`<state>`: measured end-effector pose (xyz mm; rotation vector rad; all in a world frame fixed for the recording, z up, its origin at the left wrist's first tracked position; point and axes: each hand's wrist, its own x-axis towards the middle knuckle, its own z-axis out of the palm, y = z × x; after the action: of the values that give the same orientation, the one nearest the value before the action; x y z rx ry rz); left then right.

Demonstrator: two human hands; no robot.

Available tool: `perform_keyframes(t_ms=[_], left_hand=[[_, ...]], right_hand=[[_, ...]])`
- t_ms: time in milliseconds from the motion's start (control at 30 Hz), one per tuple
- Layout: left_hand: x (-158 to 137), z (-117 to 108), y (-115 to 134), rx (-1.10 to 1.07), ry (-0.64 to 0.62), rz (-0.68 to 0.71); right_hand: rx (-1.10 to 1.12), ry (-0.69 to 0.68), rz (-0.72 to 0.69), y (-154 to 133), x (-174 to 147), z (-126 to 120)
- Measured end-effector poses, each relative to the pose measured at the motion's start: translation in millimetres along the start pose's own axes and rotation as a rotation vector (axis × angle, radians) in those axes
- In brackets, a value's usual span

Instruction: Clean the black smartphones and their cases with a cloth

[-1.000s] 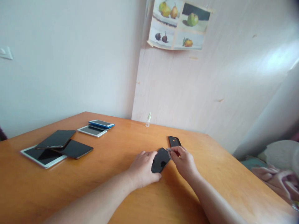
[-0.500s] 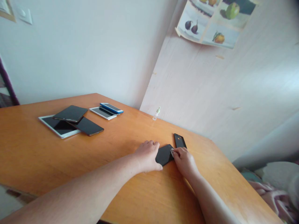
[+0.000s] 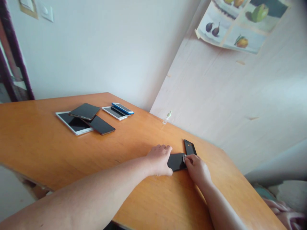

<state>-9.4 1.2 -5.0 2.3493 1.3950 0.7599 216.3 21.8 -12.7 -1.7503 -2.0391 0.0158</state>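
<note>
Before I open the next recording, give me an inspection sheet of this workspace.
Surface: orange-brown wooden table.
Job's things: dark phone, small pale item too small to identify, black phone case.
Clutter: white-framed tablet partly under two dark devices; blue phone overlapping white phone; clear pump bottle.
Left hand: holds the dark phone by its edges.
Right hand: pinches the small pale item at the phone's right end.
Cables: nothing seen.
Surroundings: fruit paintings, wall switch, pinkish fabric.

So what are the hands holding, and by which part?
Left hand: the dark phone, gripped across its left end. Right hand: a small pale item, pinched; which part is unclear.
</note>
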Motion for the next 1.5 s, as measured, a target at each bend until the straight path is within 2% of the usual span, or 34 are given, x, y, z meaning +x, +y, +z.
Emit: perform_keyframes(t_ms=[133, 200, 267, 333, 400, 500, 633, 700, 767, 900, 967, 1067, 1200, 1267, 1433, 1500], left_hand=[[0.6, 5.2, -3.7, -0.033, 0.039, 0.025], [0.4, 6.3, -4.8, -0.04, 0.042, 0.025], [0.4, 6.2, -5.2, -0.04, 0.026, 0.014], [0.9, 5.7, -5.3, -0.037, 0.008, 0.002], [1.5, 5.6, -5.3, -0.04, -0.001, 0.002], [2.0, 6.4, -5.6, -0.043, -0.002, 0.017], [1.6, 8.0, -6.4, -0.057, 0.017, 0.035], [1.6, 8.5, -7.2, -0.067, 0.024, 0.036], [2.1, 8.7, -8.3, -0.072, 0.022, 0.028], [4.8, 8.5, -10.4, -0.095, 0.016, 0.02], [5.9, 7.8, -10.6, -0.109, 0.006, 0.009], [6.4, 5.8, -9.4, -0.085, -0.005, -0.008], [5.7, 2.9, -8.1, -0.022, -0.002, -0.033], [5.8, 2.3, -8.4, -0.017, -0.006, -0.043], [7.2, 2.6, -10.2, -0.03, -0.035, -0.035], [7.3, 3.2, -10.6, -0.028, -0.034, -0.028]], right_hand=[[0.205, -0.131, -0.231, -35.5, -16.7, 7.0], [0.224, -0.171, -0.276, -43.1, -18.8, 7.7], [0.147, -0.136, -0.194, -32.9, -12.8, 4.8], [0.02, -0.06, -0.039, -10.8, -2.6, -0.4], [-0.078, -0.016, 0.056, 8.9, 5.6, -5.1], [-0.108, -0.004, 0.024, 7.8, 4.8, -6.0], [0.025, -0.116, -0.202, -38.7, -12.8, 1.1], [0.064, -0.151, -0.264, -53.2, -17.3, 2.8], [0.042, -0.139, -0.221, -50.1, -14.7, 2.0], [-0.1, -0.061, -0.006, -15.6, 0.1, -1.7], [-0.114, -0.051, 0.021, -8.3, 2.9, -1.1], [-0.017, -0.083, -0.11, -24.8, -3.3, 3.2], [0.088, -0.202, -0.325, -57.4, -12.0, 5.4], [0.037, -0.202, -0.291, -56.1, -8.8, 2.5], [-0.216, -0.13, 0.041, -19.7, 4.7, -7.0], [-0.205, -0.123, 0.039, -18.9, 1.8, -6.8]])
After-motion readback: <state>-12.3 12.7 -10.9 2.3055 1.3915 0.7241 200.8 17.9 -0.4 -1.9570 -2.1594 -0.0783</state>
